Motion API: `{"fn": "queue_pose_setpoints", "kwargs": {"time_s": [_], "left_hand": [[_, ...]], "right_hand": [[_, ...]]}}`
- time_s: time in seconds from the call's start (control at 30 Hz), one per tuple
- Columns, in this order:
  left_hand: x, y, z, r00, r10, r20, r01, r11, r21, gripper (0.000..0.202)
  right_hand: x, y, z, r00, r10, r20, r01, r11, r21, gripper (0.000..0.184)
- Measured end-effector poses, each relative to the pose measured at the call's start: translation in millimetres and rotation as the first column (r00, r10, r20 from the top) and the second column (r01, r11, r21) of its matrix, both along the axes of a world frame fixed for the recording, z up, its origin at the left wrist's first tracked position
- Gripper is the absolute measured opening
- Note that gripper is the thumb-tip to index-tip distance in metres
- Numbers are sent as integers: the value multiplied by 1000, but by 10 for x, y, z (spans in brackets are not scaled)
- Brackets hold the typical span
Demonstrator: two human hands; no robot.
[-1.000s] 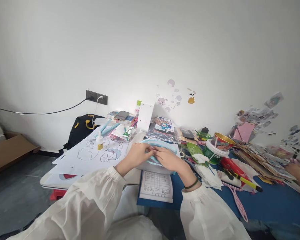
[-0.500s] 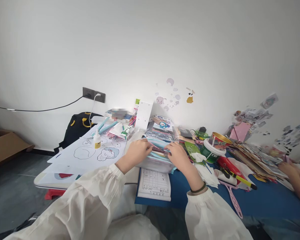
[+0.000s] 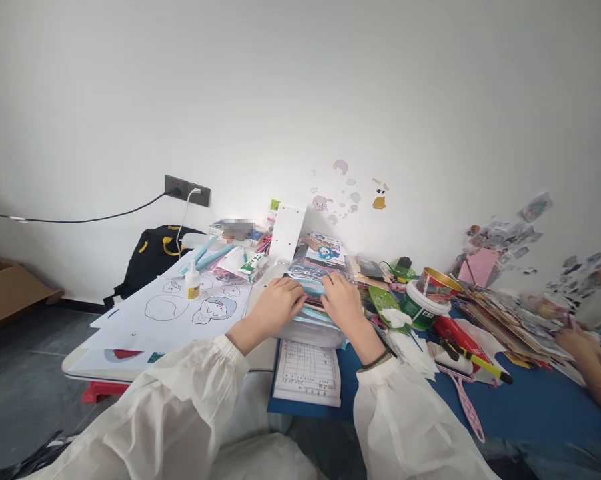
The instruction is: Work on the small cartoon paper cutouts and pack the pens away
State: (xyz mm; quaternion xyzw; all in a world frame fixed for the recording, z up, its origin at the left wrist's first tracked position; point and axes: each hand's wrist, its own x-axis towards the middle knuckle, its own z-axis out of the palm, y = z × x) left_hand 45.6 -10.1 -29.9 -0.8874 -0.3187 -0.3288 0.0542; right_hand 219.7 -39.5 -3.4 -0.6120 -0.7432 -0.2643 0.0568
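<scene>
In the middle of the head view lies a clear plastic pouch (image 3: 310, 333) with light-blue edging and several things inside, which I cannot make out. My left hand (image 3: 276, 305) holds its left side, the fingers bent over the top edge. From the right, my right hand (image 3: 342, 301) grips the upper edge, its fingertips curled down near the light-blue strip. Both hands partly cover the pouch. Just in front of it is a notepad (image 3: 307, 380) with a handwritten table. Behind it sits a clear-wrapped stack (image 3: 325, 257) of printed sheets.
At left are drawing sheets (image 3: 155, 327) and a glue bottle (image 3: 193, 283). A white stand (image 3: 288, 230) rises behind. To the right are a green-and-white tub (image 3: 423, 307), tissues (image 3: 414, 352), a pink-handled roller (image 3: 465, 400) and a cardboard pile (image 3: 500, 323). Another person's hand (image 3: 575, 341) is at far right.
My right hand has moved left and slightly up along the pouch, closer to my left hand. The gap showing the pouch's contents looks narrower. My left hand has barely moved.
</scene>
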Motion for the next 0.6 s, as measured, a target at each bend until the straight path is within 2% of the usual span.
{"fn": "queue_pose_setpoints", "kwargs": {"time_s": [0.1, 0.3, 0.47, 0.6], "left_hand": [[13, -25, -2, 999, 50, 4, -50, 999, -11, 23], [4, -110, -22, 989, 138, 49, -135, 990, -49, 21], [4, -121, -53, 976, 178, 128, -163, 979, -122, 20], [-35, -109, -50, 967, 144, 210, -105, 977, -183, 18]], "right_hand": [[-43, 61, -24, 999, 22, -48, -22, 1000, -2, 13], [-11, 17, -88, 951, 4, -309, 21, 997, 77, 14], [-89, 34, -44, 980, 40, -195, -33, 999, 38, 12], [-242, 108, 5, 992, 123, -34, -123, 992, 0, 16]]}}
